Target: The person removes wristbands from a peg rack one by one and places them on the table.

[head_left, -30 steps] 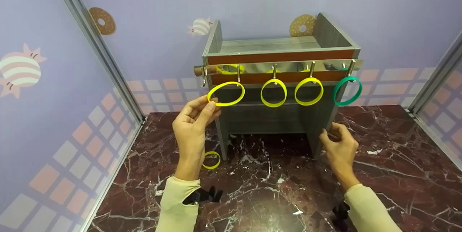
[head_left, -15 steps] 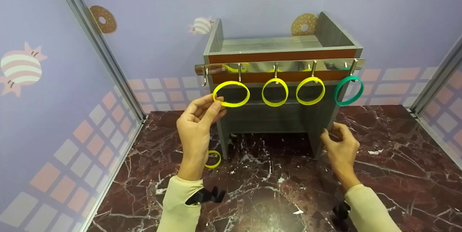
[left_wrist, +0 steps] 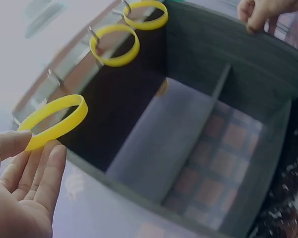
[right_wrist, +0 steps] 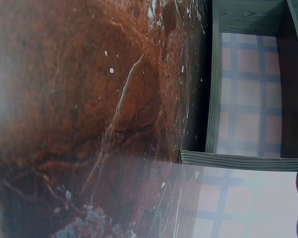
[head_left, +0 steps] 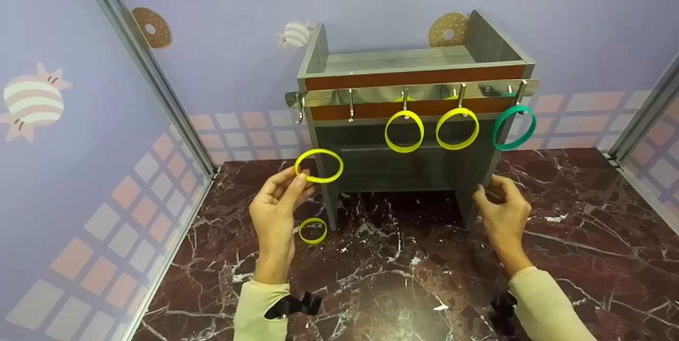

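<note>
In the head view, my left hand [head_left: 275, 216] pinches a yellow wristband [head_left: 321, 181] between thumb and fingers, below and apart from the two left hooks of the metal hook rail [head_left: 376, 95]. The left wrist view shows the same yellow band [left_wrist: 59, 130] at my fingertips. Two yellow wristbands [head_left: 405, 149] and a green wristband [head_left: 514, 147] hang from the hooks further right. My right hand [head_left: 503, 211] grips the edge of the grey wooden shelf's [head_left: 480, 171] right side panel. Only a bit of that hand enters the right wrist view.
Another yellow wristband [head_left: 313, 242] lies on the dark red marble table [head_left: 392, 288], by the shelf's left foot. Patterned wall panels [head_left: 228, 54] stand behind and at both sides. The shelf's top tray [head_left: 398, 60] has raised sides.
My left hand shifted slightly right, then moved down and left, taking the yellow band away from the second hook. My right hand keeps its grip on the shelf.
</note>
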The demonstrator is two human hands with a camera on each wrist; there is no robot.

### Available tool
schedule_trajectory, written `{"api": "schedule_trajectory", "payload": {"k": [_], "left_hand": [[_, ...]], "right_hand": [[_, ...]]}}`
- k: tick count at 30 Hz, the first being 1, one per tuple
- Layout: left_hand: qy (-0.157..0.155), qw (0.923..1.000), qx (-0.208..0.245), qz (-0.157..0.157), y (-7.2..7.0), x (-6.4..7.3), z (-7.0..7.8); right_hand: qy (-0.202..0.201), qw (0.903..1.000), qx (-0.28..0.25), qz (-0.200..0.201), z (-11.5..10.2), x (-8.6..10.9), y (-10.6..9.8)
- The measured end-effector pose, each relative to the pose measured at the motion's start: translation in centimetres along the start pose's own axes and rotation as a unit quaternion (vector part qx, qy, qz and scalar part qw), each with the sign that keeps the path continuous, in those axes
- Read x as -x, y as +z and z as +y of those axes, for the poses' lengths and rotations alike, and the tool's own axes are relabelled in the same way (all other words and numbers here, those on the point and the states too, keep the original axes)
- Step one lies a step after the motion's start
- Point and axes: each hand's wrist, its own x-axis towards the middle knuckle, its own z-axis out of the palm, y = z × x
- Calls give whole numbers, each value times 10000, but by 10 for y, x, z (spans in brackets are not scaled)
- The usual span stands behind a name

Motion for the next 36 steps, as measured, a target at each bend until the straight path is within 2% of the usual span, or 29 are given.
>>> {"api": "schedule_trajectory", "payload": {"k": [7,14,21,31,36], "left_hand": [[-376,9977,-47,555,-35,-1,-18],[-745,9912,-481,986,-69,-1,-38],[-1028,9851,-697,1190,-90,-3,-54],[-1367,9743,-1131,1390,-117,0,-74],[-1452,9697,-1219,1539,-126,1,-82]], "right_hand": [[16,10000,-43,38,0,0,2],[24,9999,-117,57,1,-1,3],[106,9998,-113,95,9,-1,4],[70,9996,-292,1,-3,0,2],[122,9996,-246,16,-3,0,1]]}}
